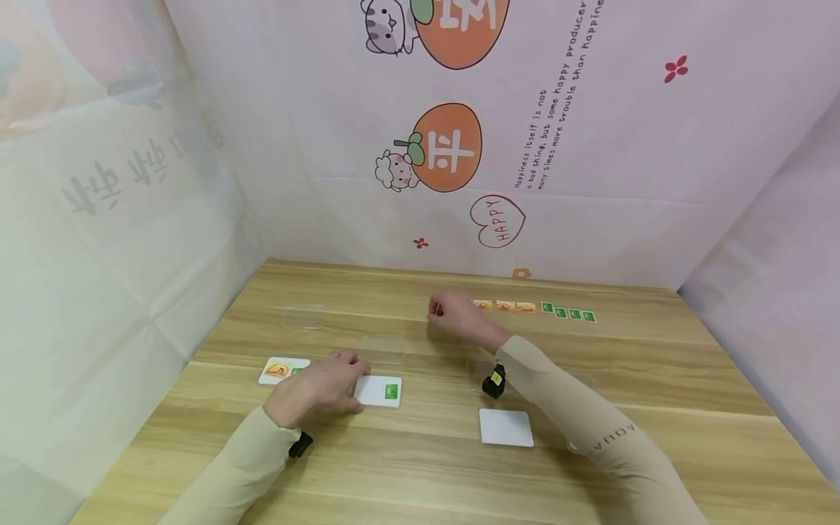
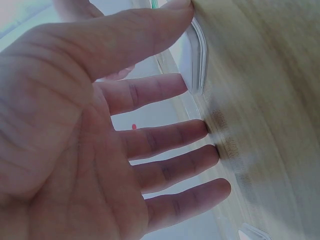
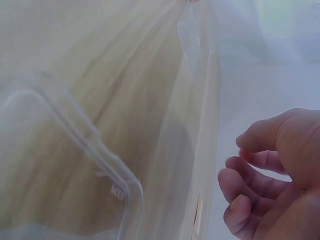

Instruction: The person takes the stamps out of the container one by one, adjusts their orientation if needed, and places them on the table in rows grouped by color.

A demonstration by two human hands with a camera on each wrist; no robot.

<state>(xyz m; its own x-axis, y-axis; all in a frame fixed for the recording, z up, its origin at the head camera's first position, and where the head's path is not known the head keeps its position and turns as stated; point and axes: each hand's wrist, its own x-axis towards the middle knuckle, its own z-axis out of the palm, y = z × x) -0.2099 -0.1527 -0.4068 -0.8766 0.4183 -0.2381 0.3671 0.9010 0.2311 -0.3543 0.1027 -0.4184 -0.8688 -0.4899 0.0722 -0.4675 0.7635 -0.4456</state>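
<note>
My left hand (image 1: 323,383) holds the left end of a white card (image 1: 374,391) between thumb and index finger. A small green picture piece (image 1: 391,391) is at this card's right end. In the left wrist view its layered edge (image 2: 200,60) meets the thumb and index fingertip, the other fingers straight and spread. My right hand (image 1: 459,315) is near the table's far side with fingers curled. In the right wrist view its thumb and index finger pinch a small orange-red piece (image 3: 245,155), mostly hidden. Beside it runs a row of orange picture pieces (image 1: 505,306).
Several green pieces (image 1: 574,314) continue the row rightward. Another white card (image 1: 275,370) with orange and green pieces lies partly behind my left hand. A blank white card (image 1: 506,428) lies below my right forearm. Clear plastic pieces (image 1: 383,350) lie around the wooden table (image 1: 394,467). Printed cloth (image 1: 328,146) hangs behind.
</note>
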